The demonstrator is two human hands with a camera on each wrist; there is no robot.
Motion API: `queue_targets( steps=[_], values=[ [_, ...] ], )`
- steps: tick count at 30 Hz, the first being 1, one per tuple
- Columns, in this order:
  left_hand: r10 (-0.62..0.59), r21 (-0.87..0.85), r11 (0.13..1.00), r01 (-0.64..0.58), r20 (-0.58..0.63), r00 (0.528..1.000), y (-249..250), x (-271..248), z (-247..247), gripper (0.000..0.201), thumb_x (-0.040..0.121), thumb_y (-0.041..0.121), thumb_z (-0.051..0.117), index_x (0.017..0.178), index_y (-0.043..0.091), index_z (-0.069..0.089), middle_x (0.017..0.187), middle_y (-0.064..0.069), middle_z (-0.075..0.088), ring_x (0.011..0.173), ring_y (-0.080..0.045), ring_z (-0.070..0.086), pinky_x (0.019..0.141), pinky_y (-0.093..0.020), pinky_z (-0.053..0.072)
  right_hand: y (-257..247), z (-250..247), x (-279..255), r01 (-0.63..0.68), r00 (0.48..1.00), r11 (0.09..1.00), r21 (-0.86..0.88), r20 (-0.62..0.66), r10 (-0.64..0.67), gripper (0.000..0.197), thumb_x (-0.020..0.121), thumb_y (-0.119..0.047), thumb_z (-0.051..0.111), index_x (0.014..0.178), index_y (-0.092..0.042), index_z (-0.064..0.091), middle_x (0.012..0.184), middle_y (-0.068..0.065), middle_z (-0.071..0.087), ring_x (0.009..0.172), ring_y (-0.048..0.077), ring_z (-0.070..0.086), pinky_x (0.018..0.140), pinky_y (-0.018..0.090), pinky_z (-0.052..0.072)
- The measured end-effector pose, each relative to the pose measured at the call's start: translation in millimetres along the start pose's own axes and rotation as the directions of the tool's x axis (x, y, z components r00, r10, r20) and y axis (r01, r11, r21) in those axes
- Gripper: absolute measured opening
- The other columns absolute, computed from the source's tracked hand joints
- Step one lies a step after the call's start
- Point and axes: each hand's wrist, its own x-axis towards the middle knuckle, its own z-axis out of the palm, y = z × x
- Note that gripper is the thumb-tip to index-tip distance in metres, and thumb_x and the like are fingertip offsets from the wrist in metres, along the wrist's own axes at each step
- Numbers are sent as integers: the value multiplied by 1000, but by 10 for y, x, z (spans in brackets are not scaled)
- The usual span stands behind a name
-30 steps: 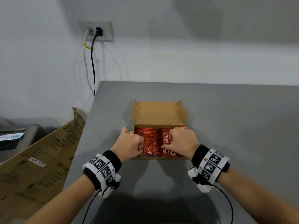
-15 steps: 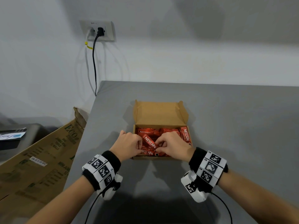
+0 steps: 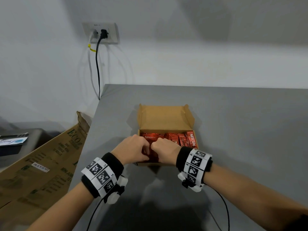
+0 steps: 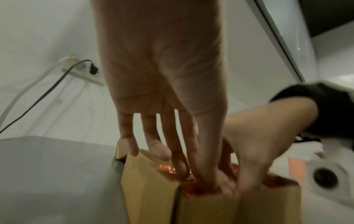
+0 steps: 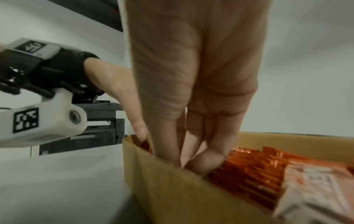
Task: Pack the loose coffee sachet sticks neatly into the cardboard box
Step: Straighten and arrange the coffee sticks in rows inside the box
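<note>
We are working with both hands inside the near left part of the cardboard box (image 3: 166, 117). Our left hand (image 3: 133, 150) is reaching down with its fingers (image 4: 180, 151) pointing into the red coffee sachet sticks (image 3: 185, 140); whether it is actually gripping one, we cannot tell, since the tips are buried and blurred. Our right hand (image 3: 165, 151) is sitting just beside it, knuckles nearly touching, its fingers (image 5: 208, 157) dipping behind the near wall among the sachets, and here too any grasp is hidden. The sachets are lying packed in the box, several standing on edge toward the right side, one showing white lettering. The box is sitting on the grey tabletop (image 3: 241, 130) with its lid flap open toward the wall. Left of the tabletop, a large brown printed carton (image 3: 41, 164) is leaning, and two cables are hanging from a wall socket (image 3: 101, 33).
</note>
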Motion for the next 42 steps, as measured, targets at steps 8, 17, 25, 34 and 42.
queue_targets(
  steps=[8,17,25,34,42],
  values=[
    [69,340,938,-71,15,997,28,68,152,11,83,25,53,76,25,62,90,8,66,90,-15,56,73,-26,20,75,-28,-40,-36,999,999,34,39,35,12,83,-2,52,87,-7,62,95,11,65,86,30,62,67,33,45],
    [91,288,954,-85,-7,996,1,97,212,14,84,25,55,72,23,48,89,6,58,91,-16,56,71,-26,22,61,39,-43,-11,1000,999,-51,16,12,8,84,-9,57,91,-5,58,100,15,62,90,34,61,68,36,44],
    [90,249,965,-83,-18,996,-32,98,227,13,79,17,57,71,24,48,80,14,47,87,-14,55,72,-26,24,516,-262,-226,-217,937,935,280,-210,281,12,89,-25,59,81,-16,56,76,-5,57,68,10,57,65,20,50],
    [87,209,974,-91,27,996,-32,139,164,16,81,26,62,71,24,49,78,14,50,79,-9,52,77,-25,28,656,-93,-438,-409,896,901,143,-124,426,36,81,-53,61,77,-17,65,76,-5,66,73,13,63,67,26,49],
    [92,172,981,-91,0,996,-42,116,187,13,80,21,58,70,23,50,78,14,51,81,-10,55,76,-24,27,536,-18,-386,-471,869,868,156,-85,487,35,72,-47,73,82,-16,62,86,-3,65,82,17,62,70,30,50]
  ],
)
